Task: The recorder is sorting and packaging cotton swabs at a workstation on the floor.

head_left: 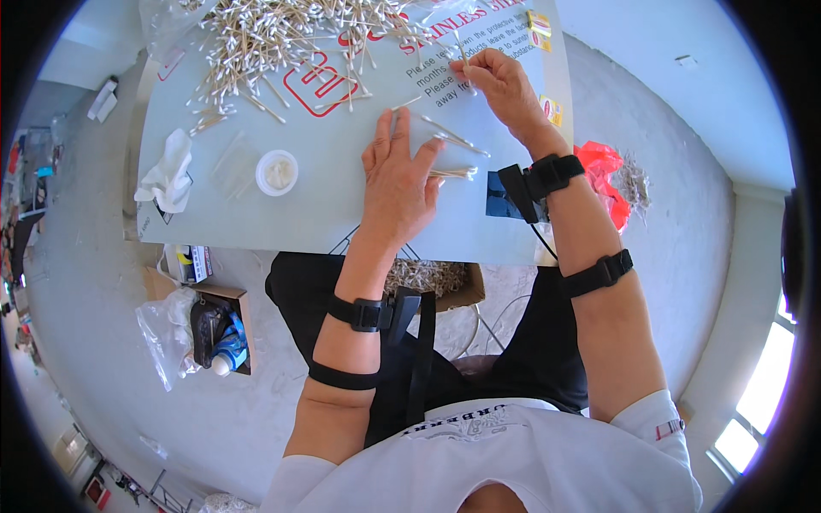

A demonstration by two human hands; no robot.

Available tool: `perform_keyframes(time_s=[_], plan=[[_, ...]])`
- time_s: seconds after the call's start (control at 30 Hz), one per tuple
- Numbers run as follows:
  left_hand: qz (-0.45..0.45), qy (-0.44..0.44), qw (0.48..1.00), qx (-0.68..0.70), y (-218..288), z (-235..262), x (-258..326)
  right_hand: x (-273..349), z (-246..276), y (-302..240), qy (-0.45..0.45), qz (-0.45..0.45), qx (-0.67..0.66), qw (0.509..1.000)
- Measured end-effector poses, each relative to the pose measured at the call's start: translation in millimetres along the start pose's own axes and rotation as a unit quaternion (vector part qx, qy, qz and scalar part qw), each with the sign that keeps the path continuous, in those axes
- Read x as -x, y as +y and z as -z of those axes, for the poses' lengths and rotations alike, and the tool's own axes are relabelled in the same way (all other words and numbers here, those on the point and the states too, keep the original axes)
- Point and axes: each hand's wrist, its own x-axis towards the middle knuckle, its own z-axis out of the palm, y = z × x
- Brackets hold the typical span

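Note:
My left hand [398, 184] rests on the grey tabletop [325, 222], back upward. Between its thumb and index finger a small bundle of cotton swabs [455, 173] sticks out to the right. Two other fingers stretch forward, their tips beside a single cotton swab [408, 103]. Farther off to the right, my right hand [503, 92] is closed in a pinch on an upright cotton swab [464, 56]. A few loose swabs [457, 139] lie between the hands. Ahead of my left hand spreads a big heap of cotton swabs [265, 38].
A round white tub [277, 173], a clear plastic piece [233, 167] and a crumpled white tissue [171, 171] are at left. Small yellow packets [550, 109] line the right edge. Below the table stand a box of swabs [457, 286] and a carton with a bottle [244, 329].

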Motion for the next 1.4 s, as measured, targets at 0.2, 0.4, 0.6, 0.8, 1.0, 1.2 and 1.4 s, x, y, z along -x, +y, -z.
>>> perform_keyframes(time_s=[0.2,0.4,0.6,0.8,1.0,1.2,1.4], plan=[[0.005,0.015,1.0,-0.004,-3,-1,2,28,5,-4,-0.003,0.062,0.151,0.987],[0.017,0.009,0.999,0.038,-2,1,0,59,-3,-4,-0.054,0.148,0.364,0.918],[-0.069,-0.008,0.997,-0.027,-2,-1,1,67,-10,-7,-0.109,0.149,0.381,0.906],[-0.081,-0.023,0.995,-0.049,1,1,3,30,0,-5,0.026,0.047,0.294,0.954],[-0.084,-0.021,0.996,-0.019,3,4,-1,-32,-7,9,0.101,0.139,0.438,0.882],[-0.086,-0.01,0.996,-0.003,2,4,-2,-57,-14,7,0.077,0.01,0.499,0.863],[-0.085,-0.017,0.996,-0.01,1,3,-1,-30,-7,6,0.12,-0.05,0.498,0.857]])
